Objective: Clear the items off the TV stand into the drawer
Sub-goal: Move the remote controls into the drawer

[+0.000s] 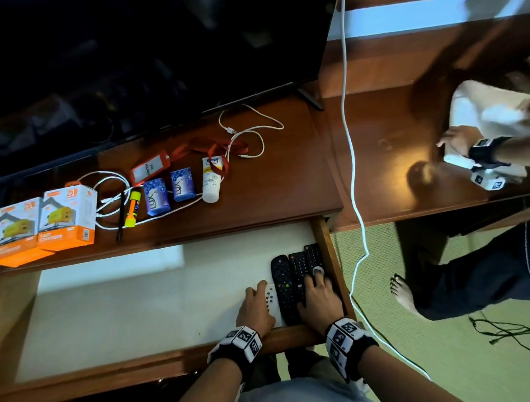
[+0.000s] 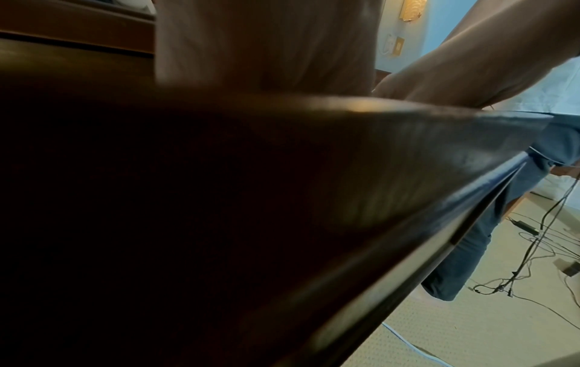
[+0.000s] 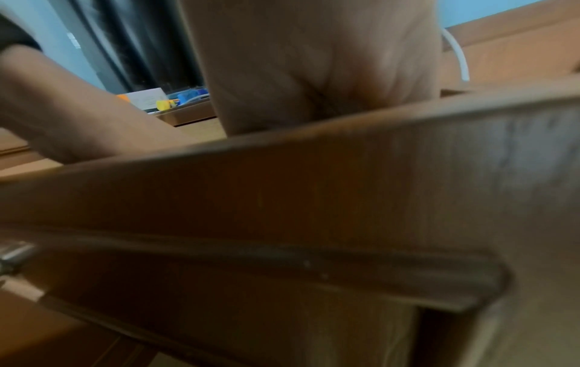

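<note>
The open drawer (image 1: 329,258) holds three black remotes (image 1: 297,272) side by side at its right end, with a white remote (image 1: 272,299) beside them. My left hand (image 1: 256,304) rests on the white remote. My right hand (image 1: 318,295) lies on the black remotes with its fingers spread. Both wrist views show only a palm heel (image 2: 267,44) and the drawer front (image 3: 313,186); the fingers are hidden there. On the TV stand (image 1: 287,184) lie two orange charger boxes (image 1: 68,217), white cables (image 1: 111,189), a pen (image 1: 120,216), a glue stick (image 1: 132,208), two blue soap bars (image 1: 156,196), a white tube (image 1: 212,180) and a red lanyard holder (image 1: 147,171).
The TV (image 1: 130,54) stands behind the items. A white cable (image 1: 350,136) hangs down past the drawer's right side. Another person (image 1: 497,114) stands at the right by the desk, with a bare foot (image 1: 404,295) on the green carpet. Black wires (image 1: 512,329) lie on the floor.
</note>
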